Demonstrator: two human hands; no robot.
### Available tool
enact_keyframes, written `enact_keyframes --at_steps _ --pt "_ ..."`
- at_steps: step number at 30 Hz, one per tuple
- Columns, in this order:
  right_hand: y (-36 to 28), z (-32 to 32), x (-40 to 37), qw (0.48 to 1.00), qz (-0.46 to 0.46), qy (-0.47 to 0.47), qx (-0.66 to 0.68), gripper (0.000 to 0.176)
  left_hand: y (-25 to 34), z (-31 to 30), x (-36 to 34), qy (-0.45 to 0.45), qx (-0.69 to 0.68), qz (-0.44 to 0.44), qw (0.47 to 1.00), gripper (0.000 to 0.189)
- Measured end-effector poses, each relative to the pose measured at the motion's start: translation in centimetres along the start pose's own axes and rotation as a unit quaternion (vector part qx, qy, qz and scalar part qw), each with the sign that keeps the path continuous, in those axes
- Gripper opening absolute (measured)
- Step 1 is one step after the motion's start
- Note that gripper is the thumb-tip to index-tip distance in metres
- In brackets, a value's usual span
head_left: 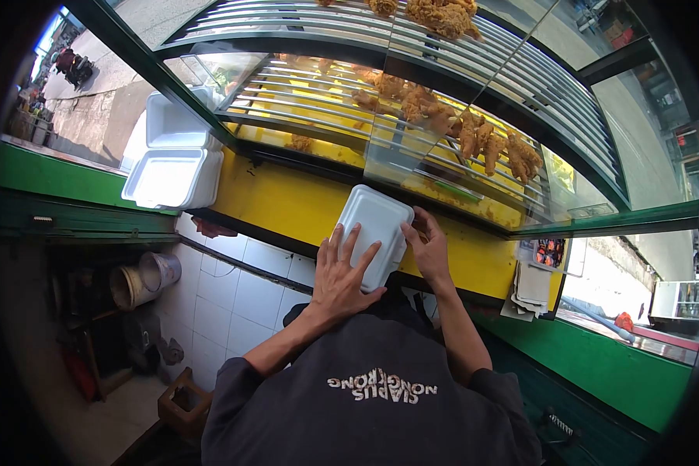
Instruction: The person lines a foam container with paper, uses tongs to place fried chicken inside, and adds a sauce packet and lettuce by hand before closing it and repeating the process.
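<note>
A white foam box (377,225) with its lid down lies at the front edge of the yellow counter (287,216). My left hand (342,272) rests on the lid with its fingers spread. At the box's right side, my right hand (426,247) has its thumb and forefinger bent against the upper right edge; its other fingers are partly hidden. Whatever the box holds is out of sight.
Open foam boxes (175,167) are stacked at the left. Behind the counter stands a glass case with fried chicken (419,105) on racks. Papers (530,289) and a tray of small packets (550,252) sit at the right end. Buckets (136,286) stand lower left.
</note>
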State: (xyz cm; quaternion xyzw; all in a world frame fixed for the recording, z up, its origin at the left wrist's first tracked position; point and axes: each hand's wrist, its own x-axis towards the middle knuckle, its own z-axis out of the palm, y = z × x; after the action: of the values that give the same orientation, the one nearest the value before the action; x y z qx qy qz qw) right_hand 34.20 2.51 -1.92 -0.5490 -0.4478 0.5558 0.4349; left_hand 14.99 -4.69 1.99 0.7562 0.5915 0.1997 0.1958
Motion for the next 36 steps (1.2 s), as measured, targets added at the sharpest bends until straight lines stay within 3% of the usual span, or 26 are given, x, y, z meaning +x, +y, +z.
enact_keyframes --at_steps 2,5,10,14,16,17,22,24,29,31,34,36 --pt "-1.2 0.5 0.4 0.992 -0.018 0.010 -0.125 0.063 -0.7 -0.9 0.5 -0.082 0.028 0.053 0.995 0.080" --pt "-2.0 1.3 0.5 0.987 0.011 -0.012 -0.159 0.069 -2.9 -3.1 1.3 -0.141 0.023 0.117 0.983 0.073" --pt "-0.8 3.0 -1.6 0.992 0.034 -0.019 -0.124 0.065 -6.9 -6.4 2.1 -0.106 0.075 0.113 0.985 0.065" --pt "0.9 4.6 -3.1 0.997 0.030 0.043 -0.057 0.056 -10.3 -6.2 2.3 -0.018 0.013 0.055 0.998 0.057" --pt "1.2 5.1 -3.1 0.996 0.025 0.063 -0.052 0.054 -11.6 -5.1 2.4 0.028 -0.111 0.006 0.993 0.056" --pt "1.3 5.3 -3.1 0.995 0.023 0.081 -0.046 0.051 -11.8 -4.7 2.4 0.003 -0.221 -0.031 0.975 0.055" --pt "0.8 6.7 -3.4 0.992 0.010 0.119 -0.049 0.047 -11.5 -2.7 1.9 0.027 -0.285 -0.014 0.958 0.060" --pt "0.8 6.7 -3.7 0.988 0.052 0.133 -0.060 0.046 -11.1 -2.0 1.6 0.073 -0.392 -0.084 0.913 0.060" --pt "0.7 6.2 -4.4 0.995 0.051 0.066 -0.052 0.040 -11.4 -1.1 0.6 0.099 -0.426 -0.147 0.887 0.061" --pt "-0.6 6.6 -4.3 0.998 0.034 0.042 -0.027 0.039 -10.4 -3.8 0.2 0.064 -0.471 -0.193 0.859 0.066" --pt "-2.8 7.9 -3.7 0.999 0.026 0.010 0.042 0.037 -9.1 -9.2 -1.2 0.066 -0.449 -0.187 0.871 0.068" --pt "-5.4 9.2 -3.6 0.997 0.062 -0.032 0.046 0.036 -9.3 -12.4 -2.0 0.085 -0.479 -0.201 0.850 0.076"
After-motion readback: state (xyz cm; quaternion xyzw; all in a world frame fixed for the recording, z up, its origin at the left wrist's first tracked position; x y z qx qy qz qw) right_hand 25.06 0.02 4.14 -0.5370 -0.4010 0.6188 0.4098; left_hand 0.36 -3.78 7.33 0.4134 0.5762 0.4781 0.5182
